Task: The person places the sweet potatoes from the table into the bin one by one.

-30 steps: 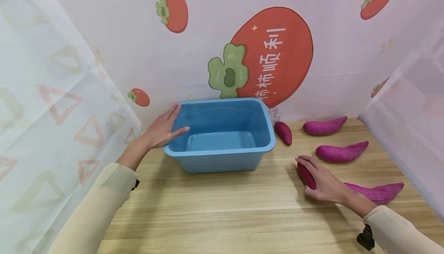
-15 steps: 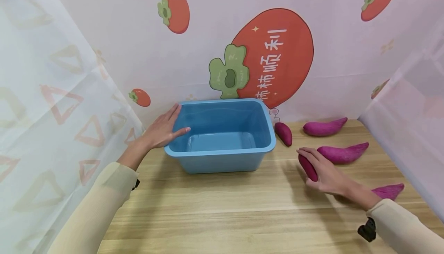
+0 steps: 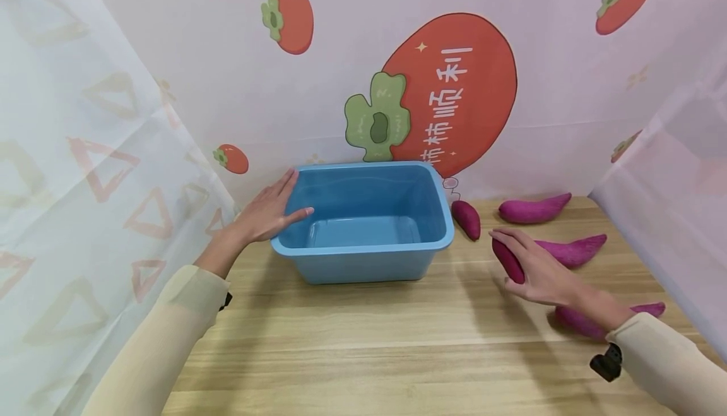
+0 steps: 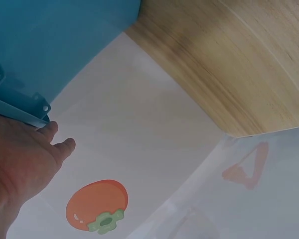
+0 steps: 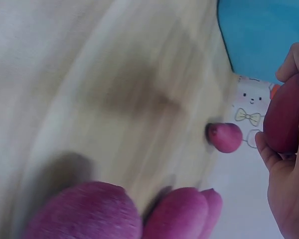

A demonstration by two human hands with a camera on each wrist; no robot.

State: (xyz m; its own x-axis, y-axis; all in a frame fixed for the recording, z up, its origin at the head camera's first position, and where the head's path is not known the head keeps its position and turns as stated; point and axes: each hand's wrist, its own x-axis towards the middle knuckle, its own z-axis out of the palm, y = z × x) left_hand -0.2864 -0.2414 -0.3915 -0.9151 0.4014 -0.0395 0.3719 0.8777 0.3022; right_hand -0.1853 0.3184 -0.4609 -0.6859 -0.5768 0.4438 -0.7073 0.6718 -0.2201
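Observation:
A dark purple sweet potato [image 3: 507, 261], short and rounded, is gripped between the fingers and thumb of my right hand [image 3: 542, 274], above the wooden table. The right wrist view shows that sweet potato [image 5: 284, 117] off the surface. My left hand [image 3: 264, 214] rests on the left rim of a blue plastic basin [image 3: 363, 269], fingers straight along the rim and thumb extended over the inside. From the left wrist view, part of the hand [image 4: 22, 159] touches the underside of the basin's rim. No object shows inside the basin.
A small sweet potato [image 3: 466, 219] lies beside the basin's right side. Three longer ones lie farther right: one at the back [image 3: 534, 208], one in the middle [image 3: 576, 252], and one partly behind my right forearm [image 3: 579, 322]. Printed cloth walls [image 3: 545, 88] enclose the table [image 3: 363, 346].
My right hand has lifted the sweet potato off the table and moved slightly toward the back. My left hand and the basin have stayed in place.

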